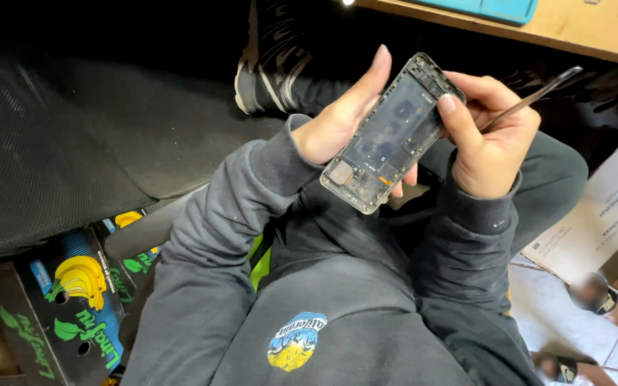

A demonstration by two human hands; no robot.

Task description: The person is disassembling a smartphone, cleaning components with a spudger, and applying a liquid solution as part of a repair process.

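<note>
My left hand point(337, 121) grips the opened phone frame point(393, 134); right hand point(491, 139) steadies its far right edge, pinching metal tweezers point(534, 96).

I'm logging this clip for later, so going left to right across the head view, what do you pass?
Black printed banana box → left hand → opened phone frame → right hand holding metal tweezers → pale cardboard box.
</note>
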